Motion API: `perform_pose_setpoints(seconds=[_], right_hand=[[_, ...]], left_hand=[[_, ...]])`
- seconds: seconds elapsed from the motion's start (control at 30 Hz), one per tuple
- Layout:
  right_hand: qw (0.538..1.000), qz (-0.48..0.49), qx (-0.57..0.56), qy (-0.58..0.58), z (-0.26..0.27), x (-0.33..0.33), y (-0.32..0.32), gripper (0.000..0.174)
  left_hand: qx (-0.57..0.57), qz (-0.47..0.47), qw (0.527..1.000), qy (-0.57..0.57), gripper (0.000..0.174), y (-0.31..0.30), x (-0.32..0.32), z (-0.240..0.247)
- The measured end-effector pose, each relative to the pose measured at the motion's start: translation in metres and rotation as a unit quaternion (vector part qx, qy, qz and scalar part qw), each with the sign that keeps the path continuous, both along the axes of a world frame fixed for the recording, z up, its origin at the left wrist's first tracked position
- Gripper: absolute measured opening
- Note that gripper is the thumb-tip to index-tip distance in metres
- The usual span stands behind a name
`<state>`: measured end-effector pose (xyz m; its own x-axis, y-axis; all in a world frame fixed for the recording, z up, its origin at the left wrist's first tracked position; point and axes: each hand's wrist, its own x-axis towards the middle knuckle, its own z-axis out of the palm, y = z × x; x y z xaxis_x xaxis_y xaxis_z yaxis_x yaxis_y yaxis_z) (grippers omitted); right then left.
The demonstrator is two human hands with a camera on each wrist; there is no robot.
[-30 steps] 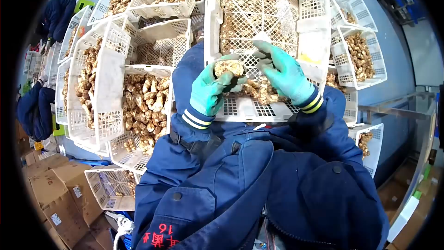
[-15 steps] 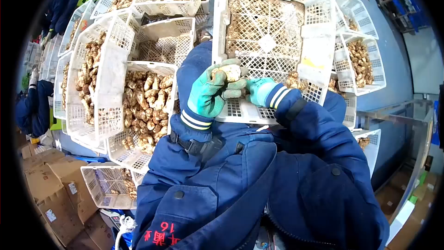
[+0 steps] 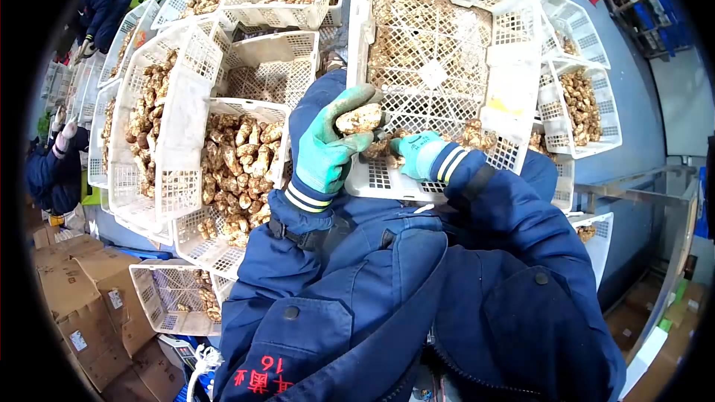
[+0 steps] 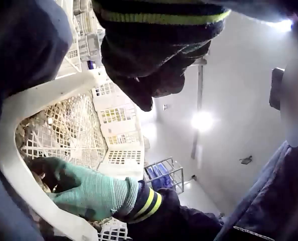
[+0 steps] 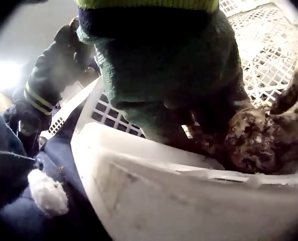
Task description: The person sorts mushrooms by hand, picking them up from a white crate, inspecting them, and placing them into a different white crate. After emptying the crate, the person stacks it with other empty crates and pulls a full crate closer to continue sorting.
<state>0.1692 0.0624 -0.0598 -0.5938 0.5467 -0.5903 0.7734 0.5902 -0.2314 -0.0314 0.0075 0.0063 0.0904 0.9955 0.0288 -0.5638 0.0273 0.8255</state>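
In the head view my left hand holds a pale, knobbly brown piece between thumb and fingers, above the near left corner of the large white crate. Just to its right, my right hand is low inside the crate's near side, fingers curled round another brown piece. More pieces lie beside it on the mesh floor. In the left wrist view the gloved right hand reaches over the rim. Fingertips of the right hand are hidden in shadow in the right wrist view.
Crates full of brown pieces stand at left, with a nearly bare crate beside my knee. Further crates stand at right. Cardboard boxes lie lower left, a metal frame stands right, and people sit far left.
My right hand, raised and spread over the crate a second ago, has come down and left to the pieces by the near rim. The left hand still holds its piece, turned slightly and shifted left.
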Motion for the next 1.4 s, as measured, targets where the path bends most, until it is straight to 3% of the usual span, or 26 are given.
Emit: perform_pose_setpoints(seconds=[0.13, 0.23, 0.3, 0.43, 0.47, 0.5, 0.53, 0.6, 0.63, 0.67, 0.7, 0.8, 0.87, 0.93, 0.97, 1.0, 1.03, 1.07, 1.1, 1.13, 1.17, 1.2, 1.23, 1.3, 1.33, 1.4], right_hand=[[0.999, 0.040, 0.003, -0.014, -0.002, -0.001, 0.000, 0.040], [0.999, 0.030, 0.000, -0.042, 0.001, -0.001, -0.001, 0.040], [0.999, -0.014, -0.031, -0.006, 0.004, 0.005, 0.002, 0.039], [0.975, -0.162, -0.121, 0.094, 0.043, 0.016, 0.013, 0.033], [0.965, -0.187, -0.146, 0.109, 0.042, 0.022, 0.019, 0.034], [0.925, -0.253, -0.223, 0.178, 0.035, 0.029, 0.020, 0.036], [0.933, -0.274, -0.195, 0.125, 0.066, 0.025, 0.023, 0.033], [0.743, -0.358, -0.347, 0.447, 0.033, 0.047, 0.017, 0.029], [0.735, -0.337, -0.369, 0.459, 0.062, 0.051, 0.016, 0.029], [0.724, -0.313, -0.362, 0.497, 0.064, 0.056, 0.014, 0.030], [0.725, -0.278, -0.350, 0.525, 0.064, 0.059, 0.014, 0.033], [0.614, -0.252, -0.484, 0.571, 0.080, 0.052, 0.013, 0.045], [0.582, -0.275, -0.486, 0.591, 0.083, 0.043, 0.006, 0.051], [0.673, -0.227, -0.323, 0.626, 0.097, 0.036, 0.002, 0.050], [0.653, -0.279, -0.305, 0.635, 0.103, 0.030, -0.005, 0.051], [0.661, -0.287, -0.273, 0.637, 0.102, 0.025, -0.009, 0.052], [0.756, -0.175, -0.080, 0.626, 0.099, 0.024, -0.007, 0.052], [0.806, -0.052, 0.116, 0.578, 0.098, 0.022, -0.004, 0.052], [0.796, -0.001, 0.178, 0.579, 0.099, 0.015, -0.007, 0.050], [0.778, 0.000, 0.240, 0.581, 0.096, 0.008, -0.016, 0.048], [0.782, 0.008, 0.223, 0.582, 0.101, 0.008, -0.014, 0.048], [0.785, 0.017, 0.205, 0.584, 0.107, 0.009, -0.012, 0.047], [0.823, -0.007, 0.102, 0.558, 0.107, 0.017, -0.010, 0.036], [0.763, -0.182, -0.148, 0.603, 0.112, 0.019, -0.017, 0.031], [0.719, -0.277, -0.242, 0.589, 0.117, 0.018, -0.020, 0.030], [0.743, -0.305, -0.192, 0.564, 0.105, 0.023, -0.007, 0.030]], left_hand=[[-0.053, -0.051, 0.997, -0.036, 0.058, -0.002, -0.003, 0.008], [-0.087, -0.130, 0.968, -0.197, 0.052, 0.003, -0.007, -0.011], [-0.111, -0.148, 0.958, -0.221, 0.048, 0.001, -0.006, -0.002], [-0.157, -0.260, 0.857, -0.416, 0.051, 0.008, -0.020, -0.027], [-0.178, -0.191, 0.906, -0.333, 0.049, 0.002, -0.027, -0.028], [-0.075, -0.131, 0.975, -0.161, 0.046, -0.005, -0.033, -0.027], [-0.080, -0.105, 0.980, -0.150, 0.042, -0.008, -0.047, -0.021], [-0.092, -0.053, 0.986, -0.126, 0.036, -0.015, -0.075, -0.010], [-0.139, 0.013, 0.990, 0.029, 0.038, -0.020, -0.099, 0.004], [-0.078, 0.135, 0.951, 0.266, 0.044, -0.031, -0.105, 0.012], [-0.014, 0.180, 0.914, 0.363, 0.048, -0.033, -0.135, -0.020], [-0.013, 0.267, 0.889, 0.372, 0.057, -0.043, -0.133, -0.007], [-0.037, 0.144, 0.920, 0.363, 0.046, -0.040, -0.089, 0.026], [0.026, -0.115, 0.949, 0.293, 0.035, -0.030, -0.044, 0.038], [-0.136, -0.192, 0.972, 0.021, 0.042, -0.037, -0.020, 0.021], [-0.080, -0.184, 0.967, 0.157, 0.048, -0.038, 0.001, 0.011], [-0.249, -0.257, 0.931, -0.075, 0.053, -0.028, 0.020, 0.017], [-0.197, -0.265, 0.935, -0.129, 0.050, -0.030, 0.029, 0.002], [-0.108, -0.149, 0.981, 0.060, 0.046, -0.021, 0.038, -0.004], [-0.093, -0.131, 0.980, -0.121, 0.042, -0.021, 0.042, -0.006], [-0.074, -0.129, 0.942, -0.302, 0.039, -0.021, 0.048, -0.006], [-0.038, -0.097, 0.991, -0.085, 0.040, -0.018, 0.042, -0.009], [-0.014, -0.066, 0.988, 0.139, 0.042, -0.014, 0.036, -0.011], [-0.181, -0.106, 0.945, -0.253, 0.041, -0.015, 0.035, -0.001], [-0.169, -0.114, 0.952, -0.228, 0.041, -0.015, 0.033, -0.009], [-0.142, -0.127, 0.965, -0.179, 0.041, -0.009, 0.025, -0.033]])
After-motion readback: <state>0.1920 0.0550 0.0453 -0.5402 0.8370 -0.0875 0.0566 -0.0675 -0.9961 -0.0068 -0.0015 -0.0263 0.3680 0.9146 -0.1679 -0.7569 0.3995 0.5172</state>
